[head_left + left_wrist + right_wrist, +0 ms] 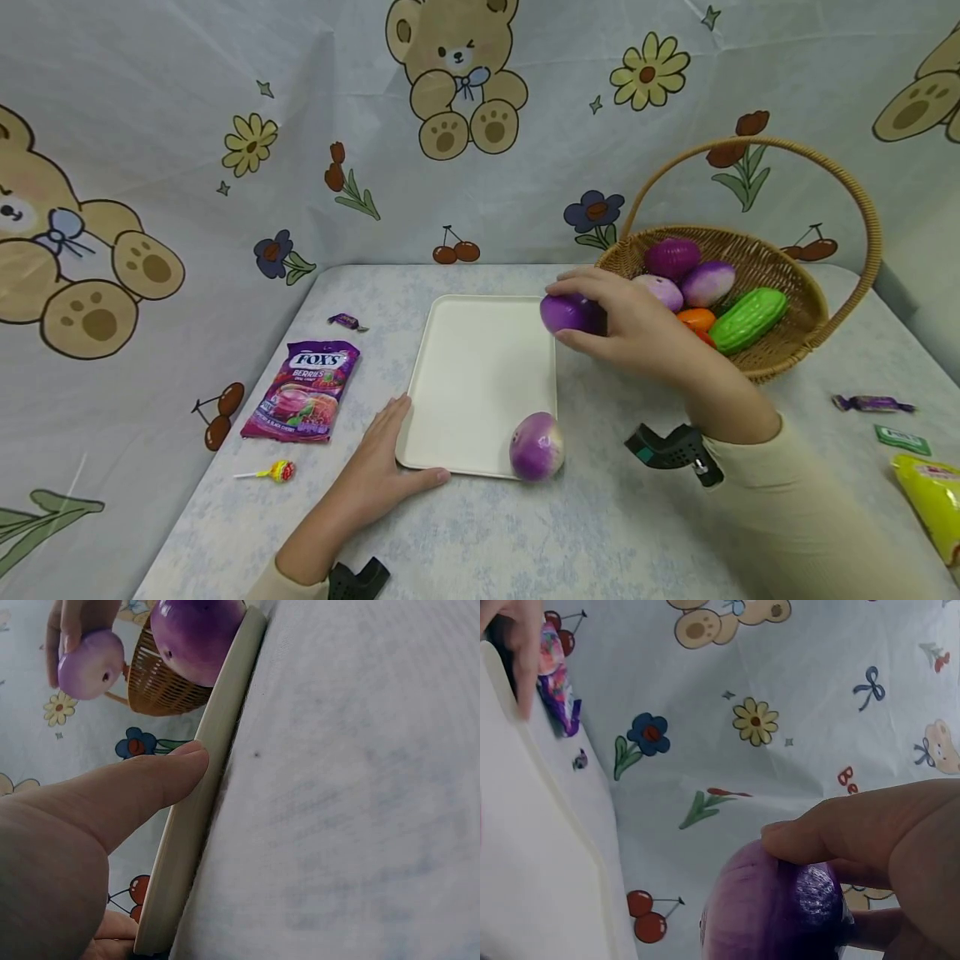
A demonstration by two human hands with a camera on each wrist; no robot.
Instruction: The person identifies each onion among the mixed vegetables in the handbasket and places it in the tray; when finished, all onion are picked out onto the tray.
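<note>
A person's right hand (637, 325) grips a purple toy onion (566, 313), fingers and thumb curled around it, holding it in the air just above the far right corner of a cream tray (480, 367). The right wrist view shows the same onion pinched between thumb and fingertips (802, 836), with the tray's pale edge at the left. The left hand (382, 467) lies flat on the table (600, 533), fingers straight and thumb pressed against the tray's near left edge (the left wrist view shows the thumb (150, 784) touching the rim). A purple-and-white toy turnip (537, 447) sits on the tray's near right corner. Just beside the right hand stands a wicker basket (795, 333) holding another purple onion (672, 257), two turnips, a green cucumber (748, 320) and something orange. To the left of the tray lie a Fox's berries candy bag (303, 390), a wrapped sweet (347, 321) and a lollipop (276, 472). More wrapped sweets (873, 404) lie at the table's right edge.
</note>
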